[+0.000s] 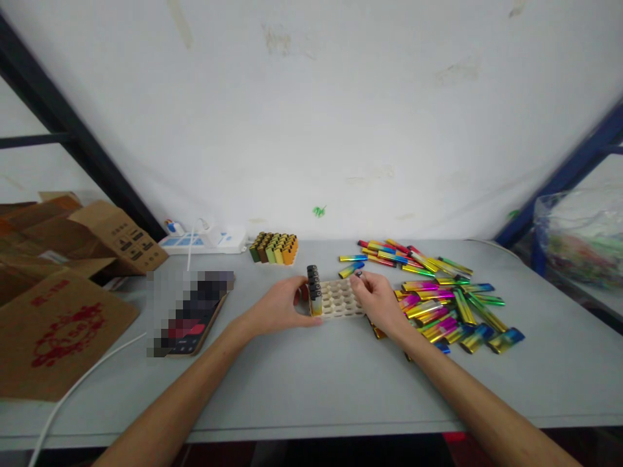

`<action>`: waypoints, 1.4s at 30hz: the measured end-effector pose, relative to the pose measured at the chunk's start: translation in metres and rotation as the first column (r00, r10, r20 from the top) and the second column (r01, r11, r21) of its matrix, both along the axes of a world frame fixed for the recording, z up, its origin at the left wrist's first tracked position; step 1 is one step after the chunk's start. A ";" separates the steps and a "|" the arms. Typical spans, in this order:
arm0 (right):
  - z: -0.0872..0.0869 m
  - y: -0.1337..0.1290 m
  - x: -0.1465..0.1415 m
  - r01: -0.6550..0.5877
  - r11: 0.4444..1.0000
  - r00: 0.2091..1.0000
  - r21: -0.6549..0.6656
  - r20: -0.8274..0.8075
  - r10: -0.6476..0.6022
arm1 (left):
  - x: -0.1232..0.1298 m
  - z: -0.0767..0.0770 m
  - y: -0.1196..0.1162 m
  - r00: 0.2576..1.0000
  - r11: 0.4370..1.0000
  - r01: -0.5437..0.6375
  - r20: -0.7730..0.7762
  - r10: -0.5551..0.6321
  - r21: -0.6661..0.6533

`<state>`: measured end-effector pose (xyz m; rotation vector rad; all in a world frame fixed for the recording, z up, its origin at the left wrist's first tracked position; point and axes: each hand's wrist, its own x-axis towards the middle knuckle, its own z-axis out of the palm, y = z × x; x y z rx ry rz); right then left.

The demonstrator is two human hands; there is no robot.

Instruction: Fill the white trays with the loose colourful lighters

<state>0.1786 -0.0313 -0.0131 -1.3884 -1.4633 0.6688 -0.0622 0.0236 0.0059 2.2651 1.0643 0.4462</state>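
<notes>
In front of me is a white tray with rows of holes. A row of lighters with black tops stands upright along its left end. My left hand is closed around that end, thumb at the near side and fingers behind. Over the tray's right end my right hand is closed in a pinch. A small dark and silvery lighter top shows above its fingers; the rest is hidden by the hand. Shiny multicoloured lighters lie in a loose pile just right of that hand.
A full block of lighters stands near the wall. On the left are a phone, a white power strip, a white cable and open cardboard boxes. A clear plastic bag is at the far right, beside a blue post.
</notes>
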 end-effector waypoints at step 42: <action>-0.004 0.012 0.001 -0.307 0.939 0.833 0.154 0.522 0.187 | -0.006 0.003 0.001 0.995 0.995 0.096 -0.014 -0.096 -0.011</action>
